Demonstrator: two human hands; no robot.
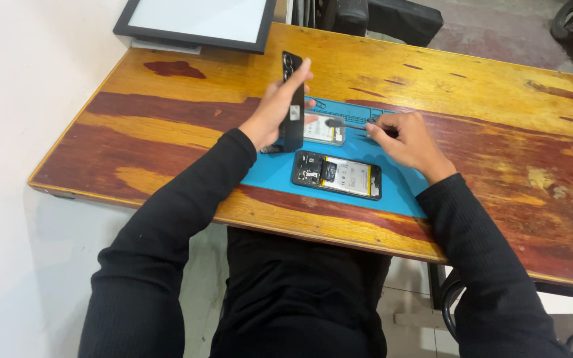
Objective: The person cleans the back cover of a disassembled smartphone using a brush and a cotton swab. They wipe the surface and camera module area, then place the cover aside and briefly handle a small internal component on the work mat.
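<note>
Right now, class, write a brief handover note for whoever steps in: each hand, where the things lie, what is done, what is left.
Left hand: holds the black back cover upright, off the mat.
Right hand: fingers on a thin tool over the blue mat.
Opened phone: flat on the mat, insides showing. A second opened phone lies behind it.
Done: cover off.
Left: inner work; cover not yet set down.

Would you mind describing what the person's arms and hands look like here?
Both arms are covered by long black sleeves of a finely ribbed knit, reaching to the wrists. The left hand and right hand are bare: no gloves, and no rings or watch that can be made out.
</note>
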